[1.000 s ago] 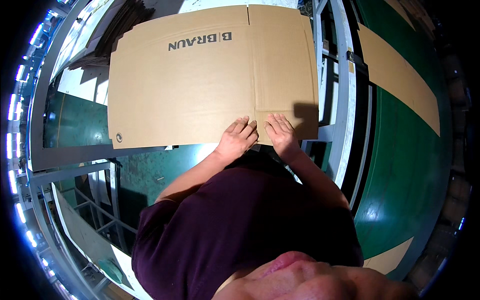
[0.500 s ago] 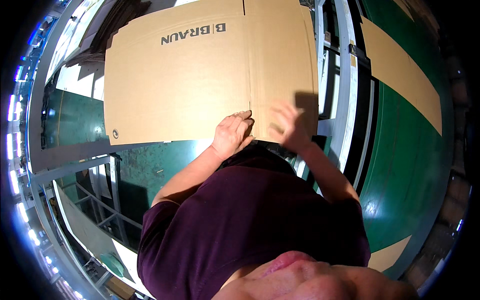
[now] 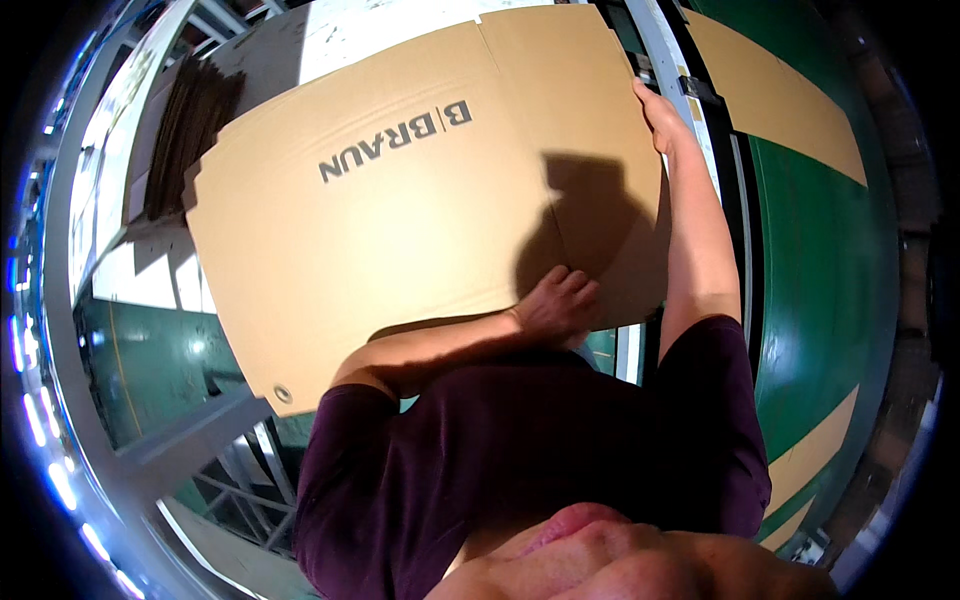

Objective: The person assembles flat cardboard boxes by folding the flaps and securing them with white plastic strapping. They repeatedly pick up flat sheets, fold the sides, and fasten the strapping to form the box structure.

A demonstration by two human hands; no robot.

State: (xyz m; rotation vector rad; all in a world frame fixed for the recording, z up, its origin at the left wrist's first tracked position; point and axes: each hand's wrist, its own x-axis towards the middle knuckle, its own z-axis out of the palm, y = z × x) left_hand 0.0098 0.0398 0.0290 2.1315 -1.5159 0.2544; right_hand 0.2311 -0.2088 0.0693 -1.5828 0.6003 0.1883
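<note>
A large flat tan cardboard box blank (image 3: pixel 380 240), with dark printing and a creased flap section on its right, lies slanted in front of me. My left hand (image 3: pixel 560 303) is closed at its near edge, right of the middle, with curled fingers lying over the board. Along the far right edge, my right hand (image 3: pixel 662 118) grips the board from the side, and part of its fingers is hidden. A dark shadow falls across the right part of the blank. Its near left corner hangs past the table edge, close to my left forearm.
A stack of brown cardboard sheets (image 3: pixel 185 140) stands on a white surface at the far left. Grey metal frame bars (image 3: pixel 200 430) run below. To the right, past a rail (image 3: pixel 690 85), a green conveyor belt (image 3: pixel 815 270) carries a tan cardboard piece (image 3: pixel 785 90).
The blank has turned, its left end swinging nearer to me. My right hand has gone from near the front edge to the far right edge; my left hand has shifted right and nearer.
</note>
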